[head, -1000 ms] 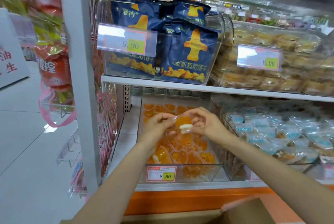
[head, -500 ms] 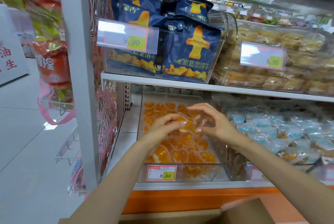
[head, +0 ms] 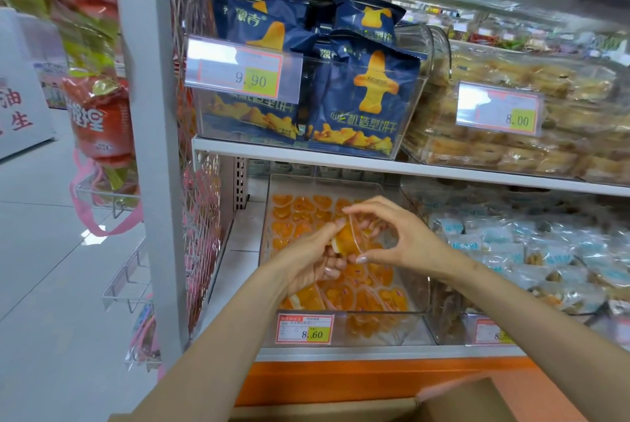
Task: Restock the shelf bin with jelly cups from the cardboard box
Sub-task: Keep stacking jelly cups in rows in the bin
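Head view. Both hands meet over the middle of the clear shelf bin (head: 414,314) on the lower shelf. The left hand (head: 308,261) cups an orange jelly cup (head: 347,237) from below, its fingers closed around the cup's near side. The right hand (head: 392,234) arches over it, thumb and forefinger pinching the cup's clear rim at top and bottom. The cup is tilted, its long axis running up and away between the two hands, directly above the jelly cups already lying in the bin. Release therefore calls for a short drop straight down; both hands are equally near. The cardboard box (head: 443,401) sits below the shelf, nearest the right forearm.
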Tool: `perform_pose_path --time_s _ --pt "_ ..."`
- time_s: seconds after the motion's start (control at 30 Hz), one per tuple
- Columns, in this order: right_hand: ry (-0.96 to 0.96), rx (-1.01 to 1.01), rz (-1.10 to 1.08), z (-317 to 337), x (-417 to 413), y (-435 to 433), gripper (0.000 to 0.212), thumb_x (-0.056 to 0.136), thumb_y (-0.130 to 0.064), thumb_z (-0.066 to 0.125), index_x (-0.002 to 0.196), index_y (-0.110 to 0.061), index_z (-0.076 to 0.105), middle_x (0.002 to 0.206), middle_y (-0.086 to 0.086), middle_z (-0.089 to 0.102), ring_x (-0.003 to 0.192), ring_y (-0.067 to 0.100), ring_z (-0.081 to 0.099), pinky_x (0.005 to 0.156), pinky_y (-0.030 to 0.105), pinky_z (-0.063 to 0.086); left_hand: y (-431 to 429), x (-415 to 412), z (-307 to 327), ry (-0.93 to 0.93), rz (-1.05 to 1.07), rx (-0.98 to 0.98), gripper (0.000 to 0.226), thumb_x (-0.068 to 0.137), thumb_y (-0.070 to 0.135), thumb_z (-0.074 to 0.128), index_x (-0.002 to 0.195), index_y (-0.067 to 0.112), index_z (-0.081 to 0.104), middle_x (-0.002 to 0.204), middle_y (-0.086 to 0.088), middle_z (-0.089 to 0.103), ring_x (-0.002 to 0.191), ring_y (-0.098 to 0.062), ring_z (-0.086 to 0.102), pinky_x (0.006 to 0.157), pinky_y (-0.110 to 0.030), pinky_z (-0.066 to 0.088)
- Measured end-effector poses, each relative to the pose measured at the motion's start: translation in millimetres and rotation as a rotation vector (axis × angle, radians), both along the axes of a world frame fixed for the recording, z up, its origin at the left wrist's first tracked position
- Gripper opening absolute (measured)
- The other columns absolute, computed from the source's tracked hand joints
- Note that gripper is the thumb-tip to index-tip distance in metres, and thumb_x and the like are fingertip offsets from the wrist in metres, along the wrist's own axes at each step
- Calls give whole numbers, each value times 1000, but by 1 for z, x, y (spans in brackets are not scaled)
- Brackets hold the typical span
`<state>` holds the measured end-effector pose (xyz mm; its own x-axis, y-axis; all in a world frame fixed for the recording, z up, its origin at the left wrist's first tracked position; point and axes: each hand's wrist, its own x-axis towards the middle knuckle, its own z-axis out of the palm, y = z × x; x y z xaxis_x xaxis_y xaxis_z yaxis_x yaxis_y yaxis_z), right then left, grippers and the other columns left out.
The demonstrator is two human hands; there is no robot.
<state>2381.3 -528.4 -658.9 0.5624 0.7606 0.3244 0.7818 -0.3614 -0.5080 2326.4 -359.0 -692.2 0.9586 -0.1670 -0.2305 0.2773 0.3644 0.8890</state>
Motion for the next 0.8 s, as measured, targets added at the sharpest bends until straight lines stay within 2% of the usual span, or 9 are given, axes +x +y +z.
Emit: perform_pose_path --time_s 0.1,0.2,0.3,0.37,0.43,0.53,0.63,0.73,0.8 --pt "-77 -46 -99 11 17 3 59 69 -28 83 121 -30 55 110 -6 58 96 5 55 85 17 44 1 5 0 -87 110 411 43 91 50 45 99 10 59 77 -3 68 60 -8 59 52 -17 45" --pt "-50 -131 -315 23 50 9 61 71 -35 80 126 -26 54 117 -4 59 104 10 54 89 22 42 2 12 -13 -247 274 971 34 90 43 54 108 14 54 91 1 64 82 -13 60 70 -27 49" --pt "-29 -347 -366 19 79 19 67 73 -39 78 132 -26 49 131 -1 52 116 15 50 90 20 39 -2 18 -29 -275 138 1241 43 85 36 65 121 19 50 119 -1 58 109 -19 55 88 -33 48" --pt "27 -475 -343 9 87 28 69 76 -36 76 137 -27 44 137 2 48 113 16 50 84 18 40 -4 22 -35 -308 27 1329 54 83 33 68 130 21 45 132 -2 51 121 -22 48 96 -36 44" --pt "68 -568 -318 -1 91 36 72 80 -32 73 142 -26 37 143 3 42 119 18 48 90 20 39 -4 25 -36 -354 -26 1359 57 83 30 68 134 22 43 137 -2 47 125 -22 44 100 -34 40" --pt "-60 -653 -319 -12 92 44 72 82 -28 70 144 -21 35 147 5 37 130 21 40 103 24 33 -3 28 -36 -367 -44 1342 52 84 29 67 132 25 46 135 -2 49 122 -22 46 97 -33 42" --pt "-176 -665 -326 -17 92 48 63 82 -28 68 139 -19 42 142 8 44 127 22 43 101 24 34 -2 29 -35 -378 -34 1335 47 84 28 67 128 25 50 131 -3 54 118 -22 50 95 -36 45" --pt "-190 -687 -384 -23 94 48 68 83 -33 68 143 -22 38 147 6 38 133 24 36 106 27 30 -2 29 -35 -384 -26 1306 46 84 27 68 126 24 51 128 -5 56 115 -24 52 92 -35 46" --pt "-225 -695 -407 -25 98 48 65 83 -38 68 141 -26 41 147 5 36 134 24 32 107 29 27 -2 30 -35 -384 -25 1280 46 83 26 68 125 23 50 127 -6 55 114 -24 52 90 -31 46"
